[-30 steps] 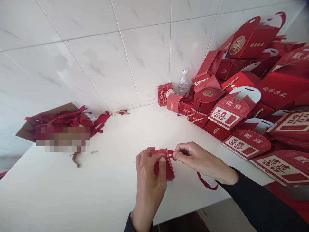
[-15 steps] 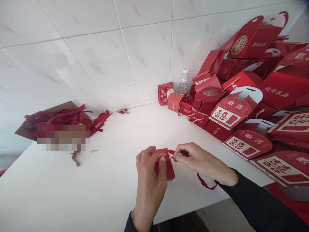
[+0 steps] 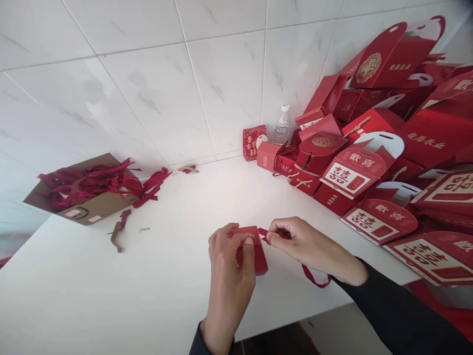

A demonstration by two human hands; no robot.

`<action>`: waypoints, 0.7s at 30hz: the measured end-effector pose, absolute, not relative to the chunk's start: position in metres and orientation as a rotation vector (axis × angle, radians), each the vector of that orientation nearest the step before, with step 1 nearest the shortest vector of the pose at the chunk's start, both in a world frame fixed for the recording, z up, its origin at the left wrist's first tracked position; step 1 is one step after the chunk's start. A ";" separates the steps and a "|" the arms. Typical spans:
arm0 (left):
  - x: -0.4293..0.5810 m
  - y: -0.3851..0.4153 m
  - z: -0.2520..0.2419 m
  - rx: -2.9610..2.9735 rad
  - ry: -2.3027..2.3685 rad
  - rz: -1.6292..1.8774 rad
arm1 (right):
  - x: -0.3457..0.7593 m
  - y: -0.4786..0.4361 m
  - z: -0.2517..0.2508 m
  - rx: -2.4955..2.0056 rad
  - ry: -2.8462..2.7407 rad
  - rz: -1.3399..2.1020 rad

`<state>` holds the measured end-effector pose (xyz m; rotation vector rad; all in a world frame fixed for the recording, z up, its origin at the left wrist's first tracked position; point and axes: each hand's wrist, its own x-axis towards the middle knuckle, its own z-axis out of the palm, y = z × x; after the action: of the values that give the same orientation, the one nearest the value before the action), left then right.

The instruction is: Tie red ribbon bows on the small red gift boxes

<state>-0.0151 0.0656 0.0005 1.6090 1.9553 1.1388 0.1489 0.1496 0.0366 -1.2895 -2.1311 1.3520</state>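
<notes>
On the white table lies a small red gift box (image 3: 259,260), with my left hand (image 3: 231,261) closed round its left side and the thumb and forefinger resting on its top. My right hand (image 3: 299,244) is just right of the box, its fingers pinched on a dark red ribbon (image 3: 317,282). One short stretch of the ribbon shows between those fingertips and the box's upper right edge. The rest hangs in a loop below the right wrist. My fingers hide how the ribbon meets the box.
At the left stands an open cardboard box (image 3: 107,209) full of red ribbons (image 3: 86,185). A big pile of red gift boxes (image 3: 424,148) fills the right side. A clear plastic bottle (image 3: 283,127) stands near the tiled wall (image 3: 148,88). Ribbon scraps (image 3: 118,234) lie on the table (image 3: 166,276).
Both hands hold almost the same position, on the red gift box and the ribbon. The view has shifted very slightly.
</notes>
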 end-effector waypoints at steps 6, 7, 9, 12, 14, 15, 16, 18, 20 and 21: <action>-0.016 0.064 -0.001 1.618 1.952 1.131 | 0.151 0.149 0.037 -1.274 -2.146 1.330; -0.016 0.065 0.000 1.618 1.950 1.136 | 0.151 0.149 0.038 -1.258 -2.142 1.336; -0.014 0.066 0.002 1.616 1.947 1.150 | 0.148 0.148 0.040 -1.217 -2.133 1.350; -0.012 0.068 0.002 1.625 1.936 1.149 | 0.146 0.148 0.041 -1.169 -2.138 1.353; -0.012 0.068 0.003 1.626 1.933 1.133 | 0.145 0.149 0.039 -1.158 -2.162 1.353; -0.012 0.068 0.004 1.613 1.935 1.135 | 0.145 0.148 0.038 -1.154 -2.166 1.350; -0.013 0.067 0.005 1.588 1.937 1.151 | 0.145 0.148 0.038 -1.150 -2.158 1.325; -0.017 0.064 0.011 1.525 1.952 1.216 | 0.143 0.147 0.038 -1.129 -2.121 1.210; -0.020 0.059 0.018 1.496 1.977 1.289 | 0.139 0.145 0.041 -1.062 -2.114 1.094; -0.022 0.056 0.021 1.497 1.992 1.318 | 0.136 0.145 0.043 -1.012 -2.138 1.070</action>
<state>-0.0225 0.0561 0.0209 1.4968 1.9920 1.3178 0.1364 0.1447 0.0434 -1.0122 -2.1375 1.0696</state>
